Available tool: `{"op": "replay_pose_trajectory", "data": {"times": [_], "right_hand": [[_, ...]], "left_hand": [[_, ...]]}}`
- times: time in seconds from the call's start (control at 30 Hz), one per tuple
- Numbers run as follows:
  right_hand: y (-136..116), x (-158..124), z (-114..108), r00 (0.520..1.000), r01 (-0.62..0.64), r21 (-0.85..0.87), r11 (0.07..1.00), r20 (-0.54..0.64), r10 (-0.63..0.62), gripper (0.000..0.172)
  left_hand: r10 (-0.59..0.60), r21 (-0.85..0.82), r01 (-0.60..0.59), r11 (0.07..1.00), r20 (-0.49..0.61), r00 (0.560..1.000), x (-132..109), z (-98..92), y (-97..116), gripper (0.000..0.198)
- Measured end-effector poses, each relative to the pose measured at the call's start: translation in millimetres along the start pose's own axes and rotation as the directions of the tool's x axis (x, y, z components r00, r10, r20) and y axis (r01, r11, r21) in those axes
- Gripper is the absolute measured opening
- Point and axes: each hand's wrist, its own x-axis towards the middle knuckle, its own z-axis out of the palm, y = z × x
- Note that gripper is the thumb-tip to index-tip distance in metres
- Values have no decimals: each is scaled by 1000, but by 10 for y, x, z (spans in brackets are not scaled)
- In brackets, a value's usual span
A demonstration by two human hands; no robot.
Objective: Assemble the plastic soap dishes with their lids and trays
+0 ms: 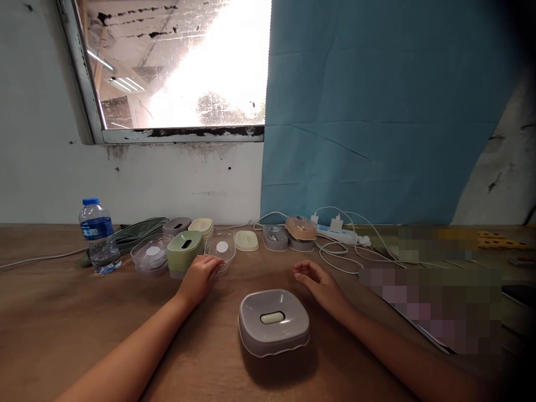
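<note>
Clear plastic lid [221, 251] under left hand [200, 277], rounded grey box [274, 322] nearby

No lettering can be read; the water bottle [101, 255] bears a blue label [96, 229] whose white marks are too small and blurred to make out.

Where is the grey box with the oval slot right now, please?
In the head view, the grey box sits centre-front on the table, between both forearms, near the right hand.
</note>
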Motion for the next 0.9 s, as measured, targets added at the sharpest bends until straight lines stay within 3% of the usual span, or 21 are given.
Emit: {"op": "replay_pose_trajectory", "data": {"times": [0.23,0.37,0.43,0.57,0.67,0.77,0.9], "right_hand": [[-42,-38,-7,997,29,-39,999,77,-26,23],[-25,-54,-55,972,82,-1,997,222,-80,29],[-16,-72,-93,928,129,36,991,349,-133,39],[-54,-130,-156,753,177,82,981,630,-189,84],[-117,-170,-159,674,206,23,978,721,-159,106],[-160,-191,-129,671,249,8,969,720,-178,104],[-153,-190,-93,735,223,77,972,642,-219,93]], "left_hand": [[-114,38,109,993,185,976,-15,-6,-48,22],[-101,83,83,993,236,967,-29,-88,-52,14],[-80,56,68,996,254,964,-36,-116,-80,11],[-56,-41,70,997,268,962,-47,-130,-145,14],[-39,-75,61,995,271,962,-50,-123,-155,13],[-14,-72,36,997,283,959,-47,-135,-123,12],[33,-16,-30,999,249,968,-35,-229,3,20]]}}
